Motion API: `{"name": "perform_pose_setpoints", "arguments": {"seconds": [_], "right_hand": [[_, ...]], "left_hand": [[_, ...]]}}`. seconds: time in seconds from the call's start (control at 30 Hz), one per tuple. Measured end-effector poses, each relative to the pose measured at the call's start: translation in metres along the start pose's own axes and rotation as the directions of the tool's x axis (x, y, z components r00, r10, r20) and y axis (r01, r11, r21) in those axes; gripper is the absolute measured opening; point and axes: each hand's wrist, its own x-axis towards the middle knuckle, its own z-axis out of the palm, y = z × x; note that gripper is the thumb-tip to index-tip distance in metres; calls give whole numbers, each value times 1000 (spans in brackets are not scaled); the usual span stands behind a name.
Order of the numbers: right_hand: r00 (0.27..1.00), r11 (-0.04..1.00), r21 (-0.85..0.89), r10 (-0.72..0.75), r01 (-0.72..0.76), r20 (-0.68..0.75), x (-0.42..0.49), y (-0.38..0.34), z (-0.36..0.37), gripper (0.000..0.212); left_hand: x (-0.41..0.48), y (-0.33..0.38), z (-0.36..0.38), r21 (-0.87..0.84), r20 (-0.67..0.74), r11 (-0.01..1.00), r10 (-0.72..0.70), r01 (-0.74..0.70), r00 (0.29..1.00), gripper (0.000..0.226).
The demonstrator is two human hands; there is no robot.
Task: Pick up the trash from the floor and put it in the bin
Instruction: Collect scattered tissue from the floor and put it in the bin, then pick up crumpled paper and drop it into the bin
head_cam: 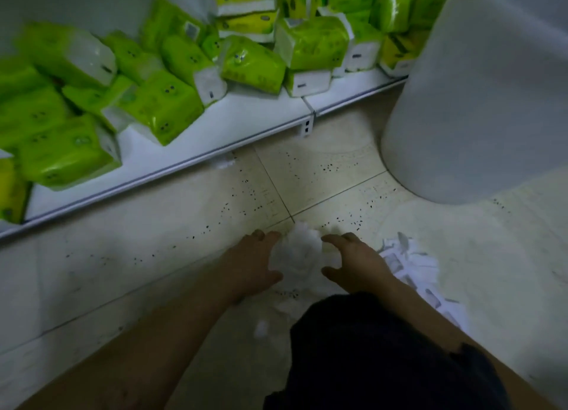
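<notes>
A crumpled wad of white tissue (298,251) lies on the tiled floor between my two hands. My left hand (255,265) presses against its left side with fingers spread. My right hand (353,260) cups its right side, fingers curled. More white paper scraps (412,265) lie on the floor just right of my right hand, and a small white bit (261,328) sits nearer to me. The large white bin (473,102) stands at the upper right, its opening out of view.
A low white shelf (246,123) runs along the left and back, loaded with several green tissue packs (163,102). One white scrap (222,163) lies under the shelf edge. Small dark specks dot the floor tiles. My dark clothing (384,357) fills the lower middle.
</notes>
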Motion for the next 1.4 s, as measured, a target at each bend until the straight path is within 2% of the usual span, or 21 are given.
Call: {"name": "perform_pose_setpoints", "arguments": {"seconds": [0.1,0.17,0.23,0.3,0.37,0.43,0.57,0.7,0.77,0.87,0.93,1.03,1.07,1.1,1.13,1.23,1.27,1.3,1.33,1.37,1.4], "right_hand": [[1000,991,-132,-16,18,21,-6,1,22,82],[999,991,-130,35,-37,-17,-10,-3,37,82],[995,989,-121,75,-82,-61,-15,-1,43,70],[988,983,-140,102,-117,-112,-20,7,36,49],[970,986,-63,142,-157,-199,-25,8,23,32],[944,983,89,180,-161,-276,-30,0,2,27],[904,966,220,209,-133,-373,-44,-24,-52,26],[886,939,339,209,-63,-414,-64,-44,-121,37],[833,913,408,231,-7,-503,-73,-55,-161,37],[718,804,579,322,137,-617,-87,-67,-221,30],[631,771,605,372,198,-681,-97,-70,-257,27],[423,819,537,422,200,-802,-105,-57,-307,23],[377,851,502,418,157,-826,-105,-51,-319,23],[365,879,470,413,80,-834,-103,-42,-330,26],[389,898,438,414,-29,-823,-100,-33,-338,30],[576,871,322,487,-370,-657,-91,-16,-341,47],[612,844,262,524,-469,-592,-89,-16,-336,55],[608,822,180,529,-540,-592,-87,-20,-329,59],[589,821,95,480,-563,-650,-85,-28,-323,60],[592,855,26,381,-518,-710,-82,-40,-318,58],[646,920,-11,267,-392,-715,-79,-57,-311,55]], "left_hand": [[-2,-3,40,-80,-69,997,-29,23,997,69],[-4,-9,55,-53,-161,997,-68,60,985,46],[-6,-14,60,-48,-240,996,-88,78,967,19],[-9,-15,57,-128,-254,990,-83,52,964,8],[-9,-13,46,-240,-249,971,-74,12,966,8],[-6,-8,24,-344,-265,938,-67,-29,962,12],[-7,9,-33,-418,-207,897,61,-144,976,25],[-12,39,-97,-455,-292,829,206,-325,934,21],[-13,60,-131,-502,-380,760,235,-413,895,20],[-13,93,-178,-534,-527,664,224,-524,820,17],[-12,116,-206,-513,-594,635,223,-577,773,16],[-12,149,-242,-468,-644,630,236,-619,727,15],[-12,159,-251,-456,-648,636,242,-622,722,15],[-13,166,-259,-444,-647,645,249,-622,720,15],[-14,172,-264,-431,-647,655,255,-621,718,14],[-17,175,-273,-391,-658,695,246,-603,711,10],[-18,173,-273,-371,-661,717,243,-591,710,10],[-21,170,-272,-343,-659,741,248,-577,710,10],[-23,166,-271,-312,-655,763,259,-566,710,9],[-26,161,-268,-285,-649,780,272,-558,711,9],[-27,154,-265,-270,-643,787,281,-555,712,8]]}}
